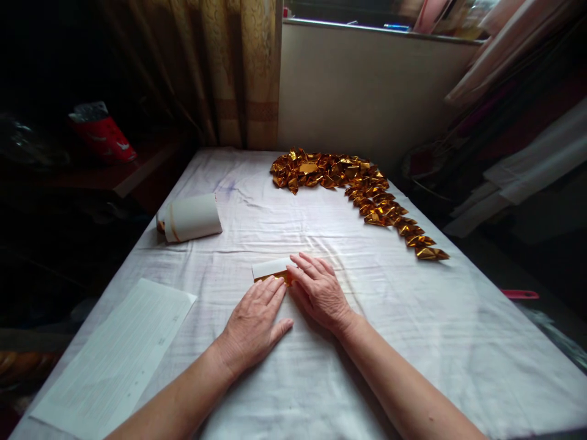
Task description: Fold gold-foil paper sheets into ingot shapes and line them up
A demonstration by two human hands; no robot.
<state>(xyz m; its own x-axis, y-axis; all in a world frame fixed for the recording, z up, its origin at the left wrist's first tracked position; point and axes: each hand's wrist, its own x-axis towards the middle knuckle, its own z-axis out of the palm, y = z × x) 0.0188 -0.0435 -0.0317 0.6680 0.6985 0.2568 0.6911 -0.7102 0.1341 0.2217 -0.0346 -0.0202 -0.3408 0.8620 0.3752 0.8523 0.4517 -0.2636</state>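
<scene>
In the middle of the cloth-covered table lies a small folded sheet of paper (270, 267), white on its upper strip and shiny gold along its lower edge. My left hand (255, 318) rests flat with its fingertips on the gold edge and its thumb stretched out to the right. Across the sheet's right end lies my right hand (318, 287), fingers extended and pressing down. Both hands cover part of the paper. Beyond them, a chain of folded gold foil pieces (332, 170) is heaped at the far edge and trails down the right side.
A white roll (195, 219) with a band round it lies at the left. A printed sheet (117, 360) sits along the left edge of the white tablecloth (403, 348). A red container (104, 135) stands on a dark surface beyond; clothes hang at the right.
</scene>
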